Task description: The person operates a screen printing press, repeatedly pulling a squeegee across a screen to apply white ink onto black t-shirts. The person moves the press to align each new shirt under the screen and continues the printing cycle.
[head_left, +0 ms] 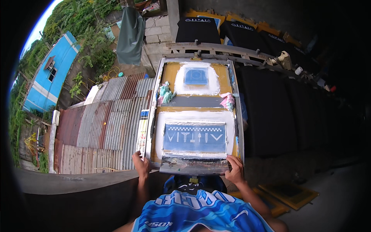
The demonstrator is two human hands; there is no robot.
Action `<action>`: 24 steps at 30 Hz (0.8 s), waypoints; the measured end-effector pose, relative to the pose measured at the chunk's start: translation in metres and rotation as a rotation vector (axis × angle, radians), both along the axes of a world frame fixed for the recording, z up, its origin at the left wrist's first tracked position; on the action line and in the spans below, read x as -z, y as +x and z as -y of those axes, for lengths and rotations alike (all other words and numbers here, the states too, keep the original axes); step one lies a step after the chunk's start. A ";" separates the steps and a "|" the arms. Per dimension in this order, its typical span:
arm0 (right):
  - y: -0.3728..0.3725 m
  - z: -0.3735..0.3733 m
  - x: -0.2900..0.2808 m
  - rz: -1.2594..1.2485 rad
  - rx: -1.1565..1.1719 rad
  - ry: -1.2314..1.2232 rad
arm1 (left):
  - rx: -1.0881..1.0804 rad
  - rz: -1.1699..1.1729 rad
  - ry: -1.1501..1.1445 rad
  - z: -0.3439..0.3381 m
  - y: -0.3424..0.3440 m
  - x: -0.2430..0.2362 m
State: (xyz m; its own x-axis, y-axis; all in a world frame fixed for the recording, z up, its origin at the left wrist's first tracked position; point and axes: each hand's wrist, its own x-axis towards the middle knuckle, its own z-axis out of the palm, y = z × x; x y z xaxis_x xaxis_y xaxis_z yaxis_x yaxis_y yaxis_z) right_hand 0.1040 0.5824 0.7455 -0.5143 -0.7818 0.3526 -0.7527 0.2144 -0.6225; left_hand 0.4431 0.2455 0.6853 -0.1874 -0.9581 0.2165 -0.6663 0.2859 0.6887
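A screen printing frame lies in front of me. Its mesh carries a large blue stencil panel with white shapes and a smaller blue one farther away, both ringed by white ink. My left hand is closed on the frame's near left corner, its thumb on top. On the near right corner, my right hand is closed around the edge, fingers curled. Between the hands, a wide ink-smeared squeegee lies across the near end, its right end close to my right fingers.
A green crumpled rag and a pink one sit on the frame's sides. Black shirts lie on boards beyond a metal rail; more dark boards stand right. Corrugated roofing lies left, past a concrete ledge.
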 end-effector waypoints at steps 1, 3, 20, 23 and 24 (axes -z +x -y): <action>-0.011 -0.002 0.010 0.018 0.133 0.010 | -0.038 -0.031 0.212 0.013 -0.004 0.004; -0.034 -0.002 0.037 0.056 0.431 -0.023 | -0.057 -0.002 0.409 0.028 -0.012 0.009; -0.094 -0.007 0.098 0.388 0.549 0.057 | -0.081 -0.122 0.371 0.037 -0.042 -0.020; -0.092 -0.007 0.096 0.478 0.545 0.140 | -0.093 -0.212 0.381 0.029 -0.040 -0.023; -0.090 -0.007 0.096 0.511 0.534 0.183 | -0.120 -0.211 0.369 0.025 -0.036 -0.024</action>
State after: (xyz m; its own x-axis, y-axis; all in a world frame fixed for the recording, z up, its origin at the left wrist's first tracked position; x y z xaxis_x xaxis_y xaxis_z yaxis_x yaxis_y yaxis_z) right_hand 0.0142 0.5894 0.6497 -0.9038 -0.4036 -0.1427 -0.1451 0.6024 -0.7849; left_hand 0.4074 0.2209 0.7097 -0.0587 -0.9907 -0.1231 -0.5134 -0.0758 0.8548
